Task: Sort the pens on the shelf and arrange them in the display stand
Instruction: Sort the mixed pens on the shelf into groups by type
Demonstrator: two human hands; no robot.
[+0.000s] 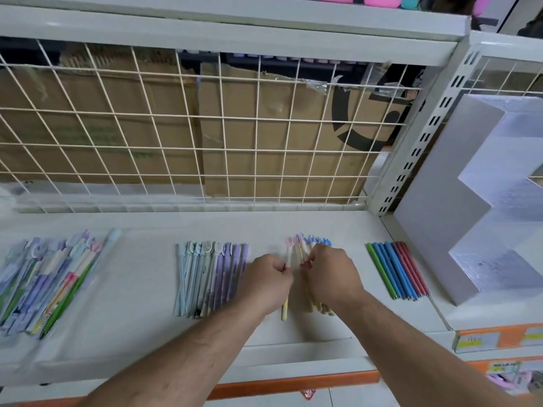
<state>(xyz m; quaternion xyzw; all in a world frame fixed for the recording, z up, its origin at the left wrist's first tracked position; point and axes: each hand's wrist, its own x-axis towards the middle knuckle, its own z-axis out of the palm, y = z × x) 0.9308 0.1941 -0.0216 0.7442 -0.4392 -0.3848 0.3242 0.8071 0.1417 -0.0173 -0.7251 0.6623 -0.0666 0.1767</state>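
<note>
left hand (269, 279) pinching pen (288, 255), right hand (332, 274) gripping pen bundle (318, 308) (white shelf (205, 223))

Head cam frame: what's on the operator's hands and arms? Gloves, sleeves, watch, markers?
Nothing worn that shows. Left hand and right hand are ungloved; both forearms are bare down to the frame edge, no sleeves, watch, bands or markers visible.

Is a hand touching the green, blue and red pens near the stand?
No, the left hand and the right hand both grip cream pens, apart from the green, blue and red pens.
</note>
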